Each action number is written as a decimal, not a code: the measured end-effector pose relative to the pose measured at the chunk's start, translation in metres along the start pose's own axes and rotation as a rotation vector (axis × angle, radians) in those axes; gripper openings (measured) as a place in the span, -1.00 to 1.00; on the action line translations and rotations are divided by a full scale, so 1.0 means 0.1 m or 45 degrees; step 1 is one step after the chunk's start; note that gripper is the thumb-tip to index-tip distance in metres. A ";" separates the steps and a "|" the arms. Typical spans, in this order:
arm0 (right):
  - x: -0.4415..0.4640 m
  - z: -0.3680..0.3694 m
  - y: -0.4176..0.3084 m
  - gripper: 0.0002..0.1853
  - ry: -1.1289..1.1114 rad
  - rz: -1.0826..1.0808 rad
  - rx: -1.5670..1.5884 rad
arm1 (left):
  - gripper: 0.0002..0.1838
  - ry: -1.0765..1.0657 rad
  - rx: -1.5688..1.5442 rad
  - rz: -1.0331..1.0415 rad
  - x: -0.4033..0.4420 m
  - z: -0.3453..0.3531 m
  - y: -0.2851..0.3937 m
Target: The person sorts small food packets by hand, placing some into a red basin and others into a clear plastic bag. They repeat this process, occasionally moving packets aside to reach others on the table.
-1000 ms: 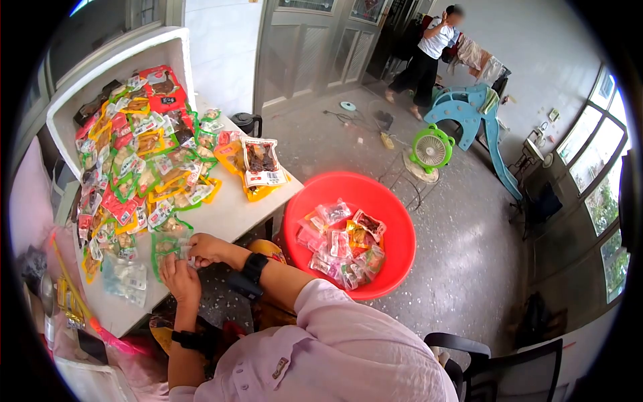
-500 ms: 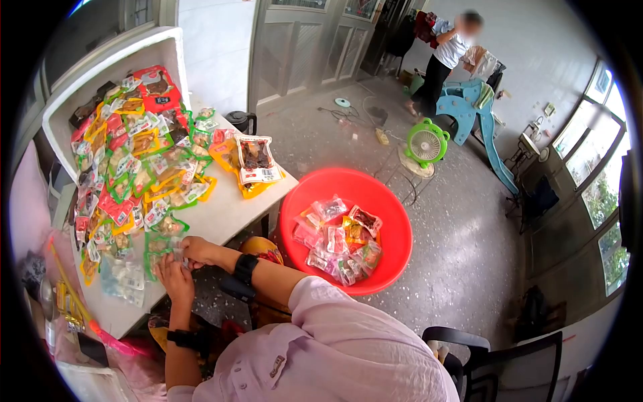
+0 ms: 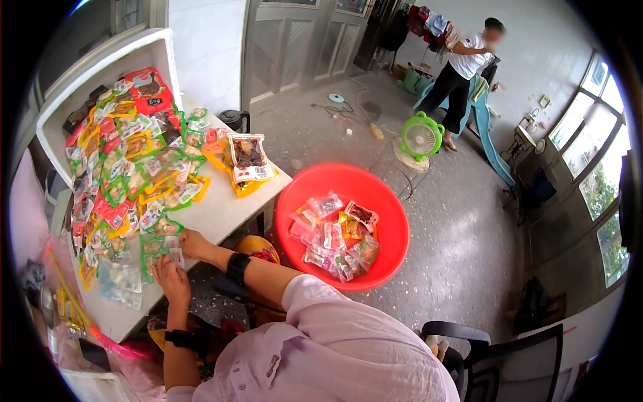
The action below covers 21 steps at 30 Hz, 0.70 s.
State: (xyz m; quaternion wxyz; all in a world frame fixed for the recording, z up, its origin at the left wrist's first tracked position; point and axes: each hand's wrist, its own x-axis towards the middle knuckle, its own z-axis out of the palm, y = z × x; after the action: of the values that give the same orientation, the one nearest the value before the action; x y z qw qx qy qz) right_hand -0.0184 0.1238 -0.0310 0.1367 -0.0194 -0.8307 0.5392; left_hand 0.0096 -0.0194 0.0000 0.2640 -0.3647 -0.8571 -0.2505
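Note:
At the near edge of the white table, my left hand (image 3: pixel 173 280) and my right hand (image 3: pixel 195 245) are at a green-edged clear food packet (image 3: pixel 155 246). The left fingers are closed on its lower end. My right fingers are bent against its clear edge, their tips partly hidden. Just left of it lie clear, pale bags (image 3: pixel 122 285). A large heap of colourful food packets (image 3: pixel 127 161) spreads out behind, spilling from a white foam box (image 3: pixel 171 63).
A red basin (image 3: pixel 395 261) holding several packets stands on the floor to the right. More packets (image 3: pixel 249 161) lie on the table (image 3: pixel 218 214) near its far corner. Beyond are a green fan (image 3: pixel 422 137), a blue slide (image 3: pixel 492 151) and a person (image 3: pixel 465 67). An office chair (image 3: pixel 516 368) stands behind me.
My hands have moved slightly apart, and more of the packet shows between them. In the background the person has stepped to the right. The whole view has shifted a little.

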 end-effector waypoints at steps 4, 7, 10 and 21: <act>-0.03 -0.12 -0.32 -0.89 0.071 0.083 -0.194 | -0.89 -0.005 0.025 -0.023 0.00 0.06 -0.04; -0.05 -0.23 -0.47 -0.82 0.095 0.099 -0.070 | -0.88 0.054 -0.009 -0.007 0.00 0.13 -0.04; 0.09 -0.15 -0.25 -0.84 0.027 0.296 0.012 | -0.73 0.090 -0.041 -0.010 0.04 0.05 0.00; 0.16 -0.27 -0.21 -0.88 0.379 -0.008 -0.242 | -0.85 0.141 0.027 0.020 0.23 0.15 0.07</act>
State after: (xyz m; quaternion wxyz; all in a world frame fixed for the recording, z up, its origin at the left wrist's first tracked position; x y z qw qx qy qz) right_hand -0.0247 0.1420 0.0017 0.2574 -0.1094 -0.8487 0.4489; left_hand -0.0027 0.0057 0.0048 0.3168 -0.3540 -0.8409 -0.2592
